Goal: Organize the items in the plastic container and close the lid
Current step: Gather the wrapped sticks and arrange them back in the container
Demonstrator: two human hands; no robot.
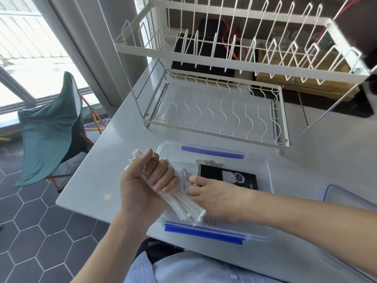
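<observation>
A clear plastic container (267, 174) with blue latches stands on the white table in front of me. My left hand (146, 180) grips a bundle of white paper-wrapped sticks (183, 203) slanting over the container's left part. My right hand (216, 199) reaches into the container, its fingers at a coiled white cable (184, 178); whether it pinches the cable is hidden. A black packet (230, 176) lies flat inside, to the right of the cable. The clear lid (350, 199) lies on the table at the right edge.
A white two-tier wire dish rack (216, 103) stands just behind the container. Dark boxes and a brown carton (306, 74) sit behind it. A green folding chair (51, 127) stands on the tiled floor to the left of the table (114, 160).
</observation>
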